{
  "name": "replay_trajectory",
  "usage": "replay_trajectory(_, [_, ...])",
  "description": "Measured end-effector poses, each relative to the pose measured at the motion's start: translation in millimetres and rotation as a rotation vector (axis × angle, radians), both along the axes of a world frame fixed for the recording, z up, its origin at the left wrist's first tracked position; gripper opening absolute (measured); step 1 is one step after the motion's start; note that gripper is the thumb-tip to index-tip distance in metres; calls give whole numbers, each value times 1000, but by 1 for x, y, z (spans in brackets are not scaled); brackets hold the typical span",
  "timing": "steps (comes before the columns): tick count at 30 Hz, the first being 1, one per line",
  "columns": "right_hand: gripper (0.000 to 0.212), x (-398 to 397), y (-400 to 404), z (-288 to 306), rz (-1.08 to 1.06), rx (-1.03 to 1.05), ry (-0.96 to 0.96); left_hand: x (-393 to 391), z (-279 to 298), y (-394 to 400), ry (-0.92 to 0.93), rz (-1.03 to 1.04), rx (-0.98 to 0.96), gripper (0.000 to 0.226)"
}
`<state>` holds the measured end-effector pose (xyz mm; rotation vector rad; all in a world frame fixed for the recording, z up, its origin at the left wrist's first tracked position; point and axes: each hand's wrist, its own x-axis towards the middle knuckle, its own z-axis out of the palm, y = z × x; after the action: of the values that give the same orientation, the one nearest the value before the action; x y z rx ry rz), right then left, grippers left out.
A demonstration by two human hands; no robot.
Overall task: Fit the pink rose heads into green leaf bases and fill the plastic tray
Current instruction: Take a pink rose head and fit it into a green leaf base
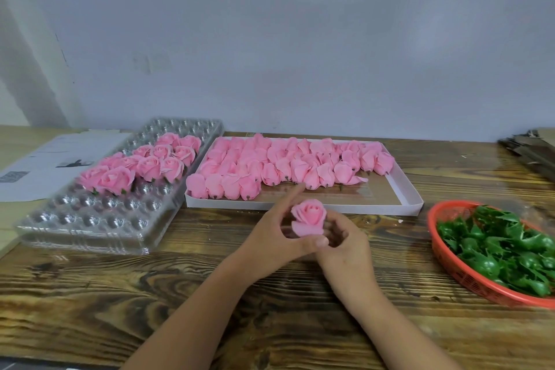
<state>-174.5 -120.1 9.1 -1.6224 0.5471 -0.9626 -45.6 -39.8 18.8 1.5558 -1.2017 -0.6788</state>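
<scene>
Above the bare near part of the wooden worktop (210, 294), the left hand (270, 237) and the right hand (342, 246) meet around one pink rose head (309, 218). It points up with petals open, and the fingers of both hands are curled on its lower part. At the right edge sits a red basket (447, 261) of green leaf bases (495, 243). Further away, a white box (408, 189) holds loose rose heads, well apart from the hands. Left of it, the plastic tray (90, 228) carries finished roses (144, 165) in its middle rows.
</scene>
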Motion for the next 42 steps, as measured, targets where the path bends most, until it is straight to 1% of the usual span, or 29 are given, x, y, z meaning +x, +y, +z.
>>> replay_trajectory(3, [36, 1, -4, 0, -39, 83, -63, 0, 0, 0, 21, 42, -33, 88])
replay_trajectory(5, [34, 2, -4, -2, -100, 73, -23, 1, -1, -2, -1, 100, -51, 80])
replay_trajectory(6, [37, 2, -4, -3, -126, 54, 14, 2, -2, -3, -4, 121, -57, 78])
replay_trajectory(10, [31, 3, -7, -11, -178, -34, 155, -2, -6, -4, -36, 113, -38, 81])
replay_trajectory(15, [30, 3, -6, -12, -188, -108, 205, 0, -11, -6, -57, 152, -36, 68])
replay_trajectory(18, [34, 3, -4, -12, -180, -165, 229, 1, -12, -6, -28, 187, -55, 62])
replay_trajectory(21, [38, 3, -4, -13, -172, -187, 231, 2, -12, -6, -62, 213, -67, 55])
replay_trajectory(25, [45, 5, -4, -14, -143, -172, 205, 4, -11, -6, -102, 231, -86, 56])
replay_trajectory(28, [50, 8, -5, -16, -147, -170, 202, 6, -9, -3, -62, 258, -117, 54])
replay_trajectory(31, [65, 8, -8, -20, -145, -170, 241, 10, 0, 2, -26, 287, -157, 50])
replay_trajectory(33, [71, 7, -9, -21, -151, -183, 258, 17, 12, 12, -18, 327, -188, 49])
replay_trajectory(37, [67, 5, -11, -24, -150, -221, 245, 53, 31, 49, -30, 446, -220, 50])
replay_trajectory(42, [60, 4, -11, -24, -125, -202, 245, 120, 43, 106, -149, 748, -155, 47])
